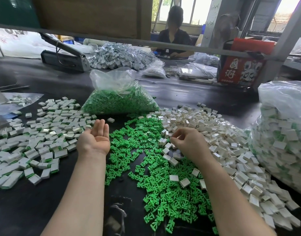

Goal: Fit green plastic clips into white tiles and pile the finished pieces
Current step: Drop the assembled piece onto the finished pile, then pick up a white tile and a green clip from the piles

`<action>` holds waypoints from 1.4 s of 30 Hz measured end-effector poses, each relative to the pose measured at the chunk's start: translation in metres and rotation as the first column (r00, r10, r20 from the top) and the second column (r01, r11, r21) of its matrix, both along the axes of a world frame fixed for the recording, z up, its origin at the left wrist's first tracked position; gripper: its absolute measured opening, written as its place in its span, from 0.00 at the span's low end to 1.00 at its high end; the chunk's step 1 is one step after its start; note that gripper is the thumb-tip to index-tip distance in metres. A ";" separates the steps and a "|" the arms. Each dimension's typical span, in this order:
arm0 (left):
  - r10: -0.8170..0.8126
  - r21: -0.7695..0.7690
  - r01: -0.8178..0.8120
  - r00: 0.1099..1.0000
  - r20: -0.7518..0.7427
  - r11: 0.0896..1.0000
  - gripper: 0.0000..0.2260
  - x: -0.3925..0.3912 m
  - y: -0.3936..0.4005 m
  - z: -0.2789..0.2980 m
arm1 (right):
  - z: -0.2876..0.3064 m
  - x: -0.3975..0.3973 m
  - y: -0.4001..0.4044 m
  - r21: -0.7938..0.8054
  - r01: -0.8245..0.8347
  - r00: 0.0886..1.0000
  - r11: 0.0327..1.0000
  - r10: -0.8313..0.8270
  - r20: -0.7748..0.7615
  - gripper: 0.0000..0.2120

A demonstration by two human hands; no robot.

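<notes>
My left hand is palm up with straight fingers and holds nothing, just right of the pile of finished white tiles with green clips. A single white tile lies just beyond its fingertips. My right hand hovers with curled fingers at the edge of the heap of empty white tiles; whether it pinches a tile is hidden. Loose green clips spread across the black table between my arms.
A clear bag of green clips lies behind the loose clips. A large bag of finished pieces stands at right. A red carton, a grey parts heap and a seated person are at the far side.
</notes>
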State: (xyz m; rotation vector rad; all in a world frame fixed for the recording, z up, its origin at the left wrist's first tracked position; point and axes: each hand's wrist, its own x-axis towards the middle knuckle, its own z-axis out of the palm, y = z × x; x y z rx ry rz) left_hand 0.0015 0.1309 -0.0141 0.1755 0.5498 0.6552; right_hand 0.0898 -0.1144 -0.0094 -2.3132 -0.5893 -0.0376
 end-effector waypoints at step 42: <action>-0.295 0.814 0.442 0.890 -0.347 0.376 0.06 0.019 -0.076 -0.001 | -0.007 -0.008 0.014 0.121 -0.164 0.985 0.979 0.169 -0.030 0.06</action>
